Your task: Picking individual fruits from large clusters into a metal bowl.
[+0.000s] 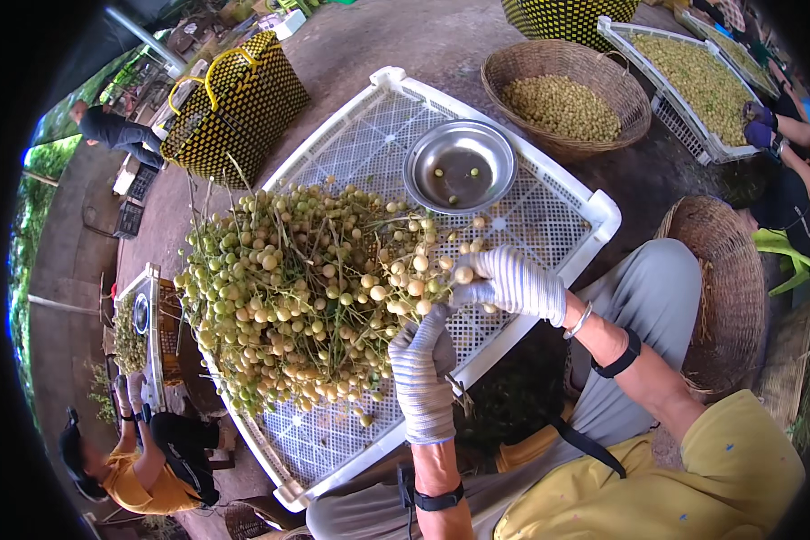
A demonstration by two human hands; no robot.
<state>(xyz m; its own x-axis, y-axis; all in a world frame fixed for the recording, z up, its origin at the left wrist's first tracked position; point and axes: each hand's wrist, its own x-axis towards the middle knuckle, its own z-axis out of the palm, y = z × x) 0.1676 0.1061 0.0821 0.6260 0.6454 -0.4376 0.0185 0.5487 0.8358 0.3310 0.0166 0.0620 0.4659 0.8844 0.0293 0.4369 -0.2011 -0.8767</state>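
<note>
A large heap of small round yellow-green fruits on stems (290,290) covers the left and middle of a white plastic mesh tray (553,209). My left hand (425,378), in a striped knit glove, is closed around a fruit stem at the heap's right edge; a twig end sticks out below it. My right hand (513,283), gloved alike, has thumb and fingers closed on a pale round fruit (464,275) beside the left fingertips. A shallow steel bowl (460,169) with a few fruits stands on the tray beyond my hands.
A wicker basket of loose fruits (567,101) stands beyond the tray, another wicker basket (729,297) by my right knee. A black-and-yellow woven bag (243,108) is at upper left. Fruit-filled trays (695,81) lie at upper right. Co-workers sit at left and right; another person stands farther off.
</note>
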